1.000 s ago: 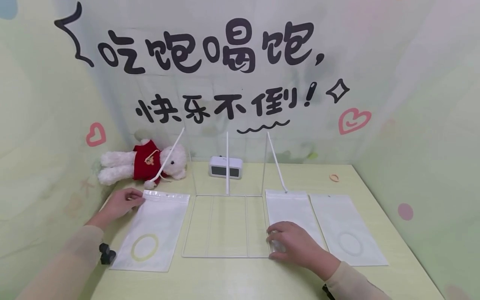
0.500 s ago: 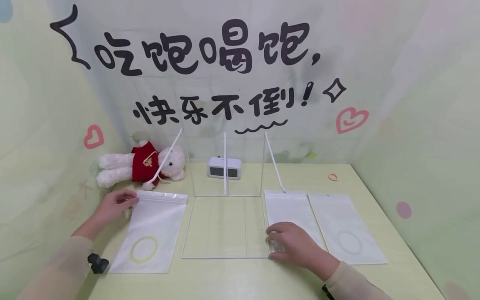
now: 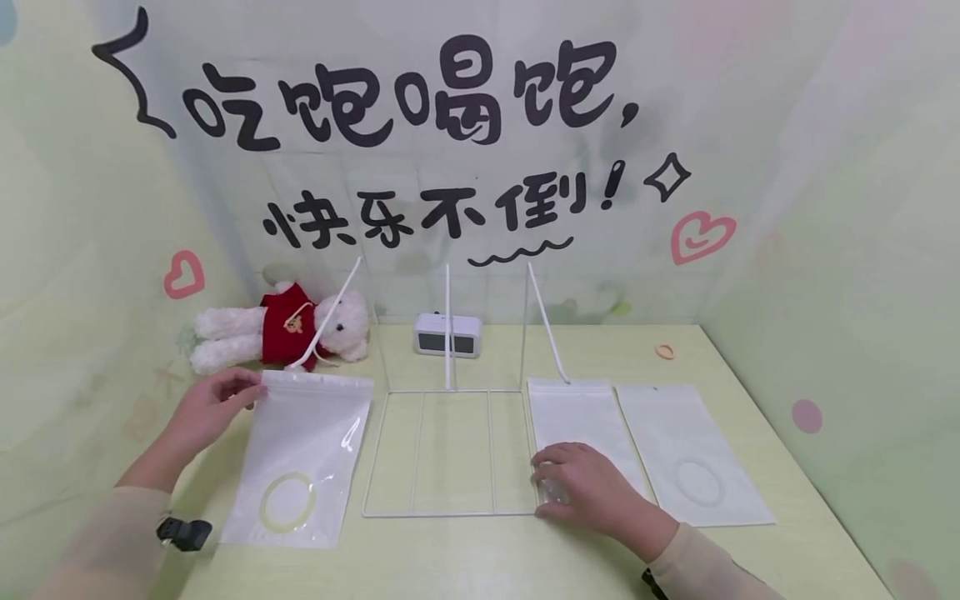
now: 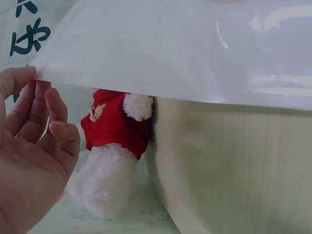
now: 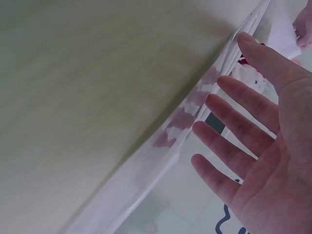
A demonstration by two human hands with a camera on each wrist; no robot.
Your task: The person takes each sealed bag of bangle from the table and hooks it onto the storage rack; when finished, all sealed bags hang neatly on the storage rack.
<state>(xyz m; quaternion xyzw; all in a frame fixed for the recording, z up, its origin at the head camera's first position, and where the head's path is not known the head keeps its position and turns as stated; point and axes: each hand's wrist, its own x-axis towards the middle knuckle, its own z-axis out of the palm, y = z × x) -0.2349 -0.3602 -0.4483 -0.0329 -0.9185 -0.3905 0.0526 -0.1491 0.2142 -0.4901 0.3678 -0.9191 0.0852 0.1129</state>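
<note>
My left hand [image 3: 206, 408] pinches the top left corner of a white zip bag [image 3: 300, 429] between thumb and fingers. That bag, with a yellow ring showing near its bottom, is lifted at its top. In the left wrist view, the raised bag [image 4: 146, 48] spans above the table. My right hand [image 3: 600, 492] rests over the left edge of another white zip bag [image 3: 577, 412], beside the wire rack [image 3: 450, 516]. In the right wrist view, the fingers of the right hand [image 5: 273, 131] are spread and loosely extended, with fingertips near the bag's edge.
A third white bag [image 3: 675, 417] lies at the right. Three white arms project from the rack toward me. Behind stand a small digital clock [image 3: 465, 323] and a plush toy in a red top [image 3: 285, 325]. A small orange band [image 3: 664, 352] lies at the back right.
My left hand has moved left and slightly up, raising the top of the bag with the yellow ring off the table. The right hand has stayed in place.
</note>
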